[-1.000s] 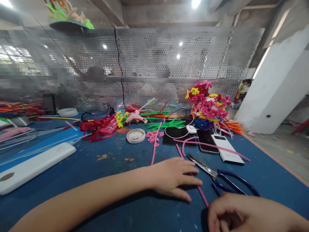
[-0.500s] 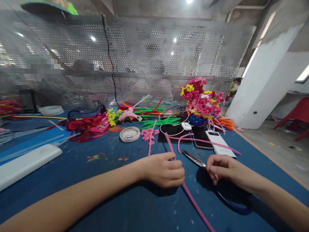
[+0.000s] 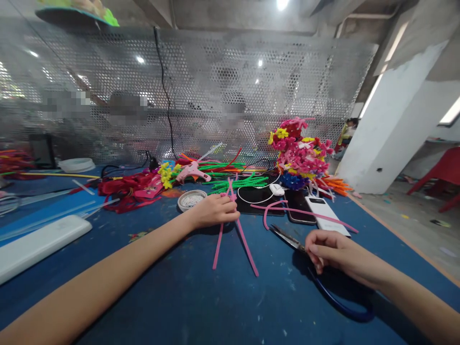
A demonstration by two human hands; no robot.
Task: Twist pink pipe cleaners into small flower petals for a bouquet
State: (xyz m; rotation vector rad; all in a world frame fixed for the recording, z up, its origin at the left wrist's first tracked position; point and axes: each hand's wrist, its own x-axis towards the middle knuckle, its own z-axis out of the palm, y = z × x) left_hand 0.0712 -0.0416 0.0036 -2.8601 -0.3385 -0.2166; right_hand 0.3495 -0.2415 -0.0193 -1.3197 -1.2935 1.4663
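Observation:
My left hand is closed around a pink pipe cleaner, whose lower end slants down to the right across the blue table. A second pink pipe cleaner lies beside it, passing under the same hand, and the two cross near their tops. The pink pieces behind are mostly hidden by the hand. My right hand is closed on a pair of scissors, its blades slightly apart and pointing up-left; one blue handle loop shows below the hand. Another pink pipe cleaner, bent at one end, lies beyond the blades.
Behind the left hand stand a round dish of beads, a pink glue gun and green pipe cleaners. Two dark devices, a white power bank and a bunch of fuzzy flowers are at the right back. A white case lies left.
My left hand has moved away and left, carrying the pink pipe cleaner beside the other one. My right hand and the scissors have barely moved.

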